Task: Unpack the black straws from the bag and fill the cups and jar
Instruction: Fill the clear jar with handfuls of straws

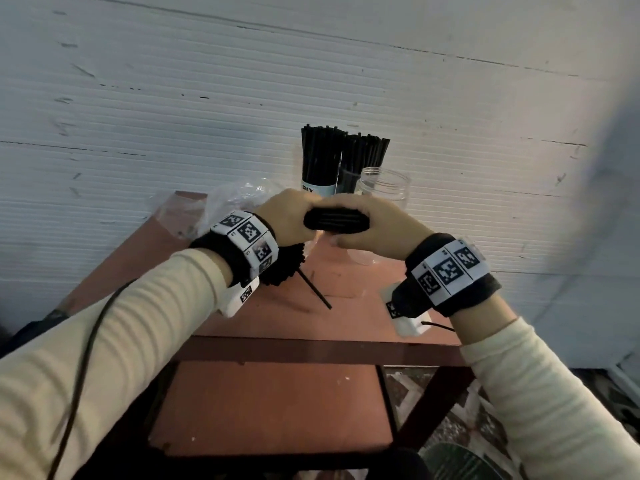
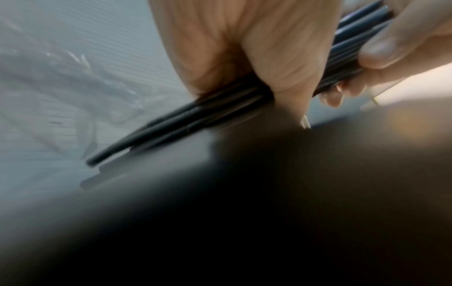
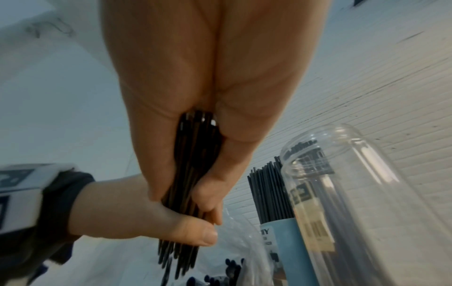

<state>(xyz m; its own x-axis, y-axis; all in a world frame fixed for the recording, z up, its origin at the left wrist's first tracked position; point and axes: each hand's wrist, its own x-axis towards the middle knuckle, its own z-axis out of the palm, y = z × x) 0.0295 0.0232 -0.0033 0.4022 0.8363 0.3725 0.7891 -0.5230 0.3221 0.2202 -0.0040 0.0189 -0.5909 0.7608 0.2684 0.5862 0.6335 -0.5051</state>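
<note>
A bundle of black straws (image 1: 336, 220) lies sideways between both hands above the red table (image 1: 363, 317). My left hand (image 1: 287, 216) grips its left part, and my right hand (image 1: 367, 223) grips its right part. The wrist views show the same bundle (image 2: 186, 120) (image 3: 193, 174) with fingers curled round it. Behind the hands stand a cup (image 1: 320, 188) full of black straws, a second holder (image 1: 363, 161) with straws, and a clear jar (image 1: 388, 185) (image 3: 347, 193). The crumpled clear bag (image 1: 228, 202) lies at the back left. A second clump of straws (image 1: 287, 265) shows under my left wrist.
One loose straw (image 1: 315, 289) lies on the table near its middle. A white ribbed wall (image 1: 311, 81) stands right behind the table. A lower shelf (image 1: 270, 407) sits under the tabletop. A black cable (image 1: 86, 341) runs along my left sleeve.
</note>
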